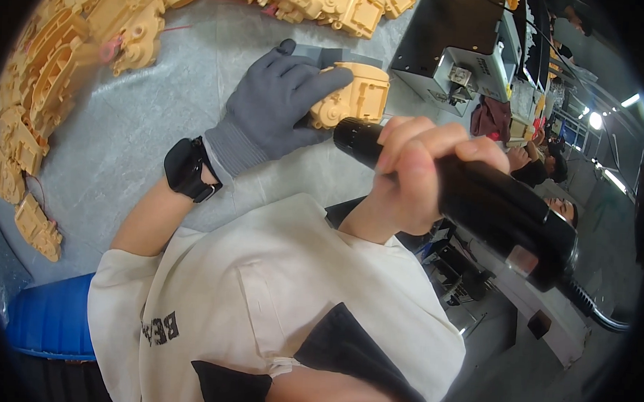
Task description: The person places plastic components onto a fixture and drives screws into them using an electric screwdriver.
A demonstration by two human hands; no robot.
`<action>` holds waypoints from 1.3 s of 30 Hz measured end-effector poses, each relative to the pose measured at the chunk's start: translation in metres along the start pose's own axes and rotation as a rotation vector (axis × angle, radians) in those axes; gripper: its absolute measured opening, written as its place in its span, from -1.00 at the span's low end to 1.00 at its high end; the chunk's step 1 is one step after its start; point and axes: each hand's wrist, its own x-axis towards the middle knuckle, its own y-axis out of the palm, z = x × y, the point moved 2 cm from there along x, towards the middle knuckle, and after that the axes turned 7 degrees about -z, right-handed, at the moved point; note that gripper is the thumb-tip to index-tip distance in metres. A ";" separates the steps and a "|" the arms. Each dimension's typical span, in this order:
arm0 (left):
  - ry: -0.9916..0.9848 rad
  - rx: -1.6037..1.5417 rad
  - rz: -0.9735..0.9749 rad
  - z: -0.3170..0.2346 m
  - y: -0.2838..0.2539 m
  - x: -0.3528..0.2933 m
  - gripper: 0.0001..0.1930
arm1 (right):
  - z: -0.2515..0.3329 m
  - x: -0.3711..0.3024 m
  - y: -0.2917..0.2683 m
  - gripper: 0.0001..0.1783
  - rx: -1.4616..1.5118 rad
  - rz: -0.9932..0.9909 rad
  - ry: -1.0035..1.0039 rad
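My left hand [269, 102], in a grey knit glove, grips a yellow-orange plastic housing [368, 93] with its fingers over the near side. Behind the housing, partly hidden, is a dark grey block [328, 55] on the table. My bare right hand [413, 169] is wrapped round a black corded electric screwdriver [505, 209], held aslant. The screwdriver's nose end overlaps the lower edge of the housing in view; whether its tip touches cannot be made out.
Many similar yellow housings [65, 68] line the grey table's [145, 136] left and far edges. A black and metal box-like machine [451, 52] stands at the far right. A blue stool or bin [51, 315] is at lower left. Other people [547, 157] sit farther right.
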 end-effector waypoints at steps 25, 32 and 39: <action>-0.131 0.020 0.081 -0.005 0.005 0.009 -0.31 | 0.003 0.030 -0.104 -0.52 0.016 -0.473 -0.052; -0.099 -0.084 -0.090 -0.005 0.003 0.004 -0.35 | 0.019 0.039 -0.016 -0.44 -0.084 -0.343 -0.050; -0.133 -0.116 -0.064 -0.002 0.002 0.002 -0.35 | -0.009 0.050 -0.007 -0.50 -0.173 -0.218 -0.035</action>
